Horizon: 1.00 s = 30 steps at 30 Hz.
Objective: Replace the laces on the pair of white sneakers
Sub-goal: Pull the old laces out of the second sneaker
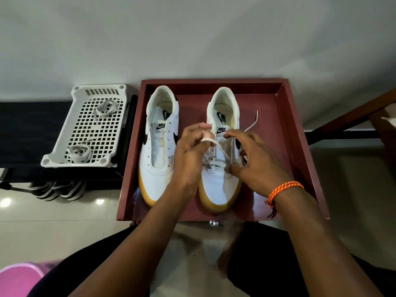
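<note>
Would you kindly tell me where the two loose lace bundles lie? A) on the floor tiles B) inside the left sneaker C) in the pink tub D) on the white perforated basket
D: both lace bundles rest on the white perforated basket, beside the red tray.

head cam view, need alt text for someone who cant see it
Two hands work a white lace on the right-hand sneaker of a white pair in a reddish tray; the left hand pinches the lace, the right hand is at the eyelets. The other sneaker has no lace, and two bundled laces lie in a white basket beside the tray.
</note>
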{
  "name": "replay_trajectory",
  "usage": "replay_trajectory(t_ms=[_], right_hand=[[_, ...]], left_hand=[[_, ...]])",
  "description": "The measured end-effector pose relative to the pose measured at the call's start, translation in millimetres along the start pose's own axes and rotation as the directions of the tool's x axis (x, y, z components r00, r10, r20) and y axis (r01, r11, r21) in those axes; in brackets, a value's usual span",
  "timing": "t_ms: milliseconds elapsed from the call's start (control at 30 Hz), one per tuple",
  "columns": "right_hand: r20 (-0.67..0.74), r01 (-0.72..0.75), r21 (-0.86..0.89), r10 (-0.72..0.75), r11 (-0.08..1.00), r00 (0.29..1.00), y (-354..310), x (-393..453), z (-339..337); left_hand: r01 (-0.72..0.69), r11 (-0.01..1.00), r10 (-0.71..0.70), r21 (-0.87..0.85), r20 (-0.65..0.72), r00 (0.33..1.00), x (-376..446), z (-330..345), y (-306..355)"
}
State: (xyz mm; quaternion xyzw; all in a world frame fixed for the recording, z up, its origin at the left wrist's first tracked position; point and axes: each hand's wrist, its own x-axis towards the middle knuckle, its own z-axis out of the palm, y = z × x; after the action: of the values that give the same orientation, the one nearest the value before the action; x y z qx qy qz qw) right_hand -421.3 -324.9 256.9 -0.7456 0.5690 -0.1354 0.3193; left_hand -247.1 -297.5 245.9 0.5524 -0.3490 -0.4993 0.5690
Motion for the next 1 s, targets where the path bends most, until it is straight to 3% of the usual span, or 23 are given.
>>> replay_trajectory(t_ms=[67,100,133,200,267,333,433,533,767,867,933,1000], right_hand=[[-0.011,0.015,-0.035,-0.015,0.999,1.0,-1,-1,1],[-0.021,0.029,-0.086,-0.031,0.996,0.999,-1,-1,1],[-0.028,0.042,-0.131,-0.046,0.991,0.999,0,-2,2],[-0.046,0.044,-0.141,-0.051,0.989,0.998,0,-2,1],[-0.052,0.045,-0.127,-0.052,0.991,0.997,-1,-2,-1],[-0.067,0.053,-0.104,-0.06,0.993,0.996,-5,-1,-2],[-0.117,0.072,-0.057,-0.078,0.996,0.99,-9,0,0],[-0.119,0.075,-0.057,-0.081,0.996,0.99,-8,0,1],[-0.059,0.08,-0.013,-0.081,0.997,0.995,-6,-1,-5],[-0.049,0.082,-0.001,-0.082,0.997,0.995,-4,-1,-7],[-0.06,0.074,0.002,-0.074,0.997,0.995,-3,-1,-7],[-0.071,0.063,0.009,-0.062,0.998,0.996,-1,-1,-7]], left_hand=[[0.156,0.961,-0.173,-0.229,-0.057,0.983,-3,0,5],[0.169,0.956,-0.197,-0.239,-0.097,0.976,-2,-1,7],[0.137,0.978,-0.159,-0.157,-0.141,0.977,0,-4,9],[-0.088,0.973,0.117,0.214,-0.128,0.985,4,-9,11],[-0.334,0.785,0.342,0.522,0.083,0.936,2,-9,10],[-0.376,0.656,0.315,0.655,0.214,0.924,-3,-6,4],[-0.384,0.439,0.271,0.812,0.288,0.919,-6,-5,-7],[-0.396,0.339,0.267,0.853,0.317,0.91,-8,-5,-10],[-0.357,0.373,0.243,0.856,0.281,0.928,-8,0,-6],[-0.361,0.441,0.239,0.822,0.28,0.93,-8,2,-9],[-0.33,0.558,0.214,0.761,0.252,0.944,-6,3,-8],[-0.217,0.766,0.136,0.605,0.178,0.975,-3,2,-5]])
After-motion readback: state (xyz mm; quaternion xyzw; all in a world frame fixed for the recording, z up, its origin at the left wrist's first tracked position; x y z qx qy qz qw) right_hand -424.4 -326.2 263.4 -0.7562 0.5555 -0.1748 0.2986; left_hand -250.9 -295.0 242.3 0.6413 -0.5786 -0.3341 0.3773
